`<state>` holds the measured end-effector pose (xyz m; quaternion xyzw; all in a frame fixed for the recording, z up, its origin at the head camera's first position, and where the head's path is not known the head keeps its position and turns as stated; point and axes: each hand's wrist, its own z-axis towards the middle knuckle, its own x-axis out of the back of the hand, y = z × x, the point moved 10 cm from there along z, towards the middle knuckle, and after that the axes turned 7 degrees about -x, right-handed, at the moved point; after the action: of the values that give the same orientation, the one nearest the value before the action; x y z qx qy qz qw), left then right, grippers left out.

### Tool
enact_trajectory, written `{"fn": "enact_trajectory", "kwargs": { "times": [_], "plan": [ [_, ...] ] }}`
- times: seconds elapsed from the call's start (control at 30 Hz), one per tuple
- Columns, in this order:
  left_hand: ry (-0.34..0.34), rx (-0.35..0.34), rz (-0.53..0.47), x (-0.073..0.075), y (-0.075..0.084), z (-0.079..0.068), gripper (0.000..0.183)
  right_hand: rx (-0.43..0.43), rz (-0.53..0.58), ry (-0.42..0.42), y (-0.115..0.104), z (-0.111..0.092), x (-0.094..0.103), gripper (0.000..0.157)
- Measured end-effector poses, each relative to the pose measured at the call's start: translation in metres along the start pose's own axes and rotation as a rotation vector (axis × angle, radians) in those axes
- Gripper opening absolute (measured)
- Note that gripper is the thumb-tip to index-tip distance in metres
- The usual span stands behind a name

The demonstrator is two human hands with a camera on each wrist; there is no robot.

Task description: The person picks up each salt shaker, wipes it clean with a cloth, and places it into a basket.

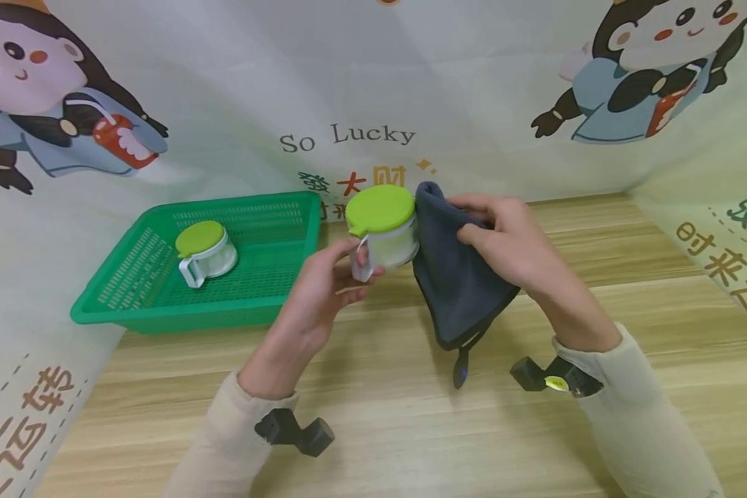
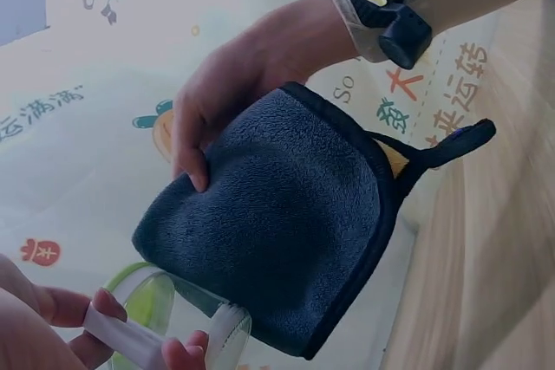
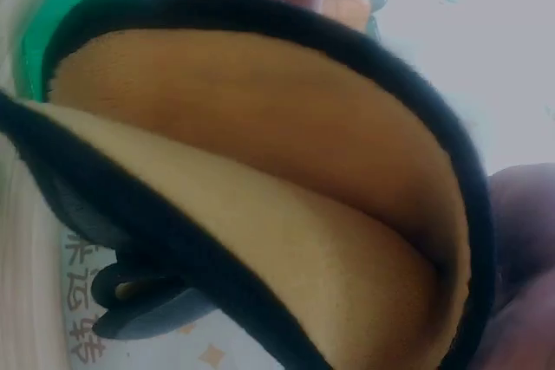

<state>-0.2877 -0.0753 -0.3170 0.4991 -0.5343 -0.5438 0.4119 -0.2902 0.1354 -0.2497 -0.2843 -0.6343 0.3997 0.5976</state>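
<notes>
My left hand (image 1: 317, 290) holds a clear seasoning jar (image 1: 395, 247) by its white handle (image 2: 130, 338), above the wooden table. A bright green lid (image 1: 381, 207) covers the jar, which is upright. To its right, my right hand (image 1: 513, 238) grips a folded dark grey cloth (image 1: 457, 277) between thumb and fingers. The cloth touches or nearly touches the jar's right side, and a loop hangs from its lower corner. Seen from the right wrist, the cloth's inner side (image 3: 251, 101) is tan with a dark border. In that view it hides the jar.
On the left stands a green plastic basket (image 1: 205, 319) with a second green-lidded jar (image 1: 216, 261) inside it. The wooden table (image 1: 411, 422) runs beneath both hands. A printed white sheet (image 1: 473, 90) rises behind and along the sides.
</notes>
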Motion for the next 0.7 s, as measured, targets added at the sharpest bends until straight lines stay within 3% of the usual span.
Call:
{"fn": "enact_trajectory", "kwargs": {
  "times": [0.1, 0.3, 0.47, 0.7],
  "plan": [
    [0.0, -0.006, -0.01, 0.003, 0.003, 0.0, 0.035, -0.001, 0.043, 0.04, 0.001, 0.0, 0.004, 0.047],
    [0.003, -0.014, -0.031, 0.021, 0.011, -0.003, 0.035, 0.005, 0.06, 0.009, 0.0, 0.004, 0.001, 0.047],
    [0.029, 0.019, -0.01, 0.049, 0.016, -0.006, 0.032, -0.009, 0.074, -0.005, 0.003, 0.004, 0.004, 0.048],
    [0.084, 0.058, 0.051, 0.1, 0.028, -0.012, 0.03, -0.037, 0.091, 0.004, 0.006, 0.005, 0.011, 0.05]
  ]
}}
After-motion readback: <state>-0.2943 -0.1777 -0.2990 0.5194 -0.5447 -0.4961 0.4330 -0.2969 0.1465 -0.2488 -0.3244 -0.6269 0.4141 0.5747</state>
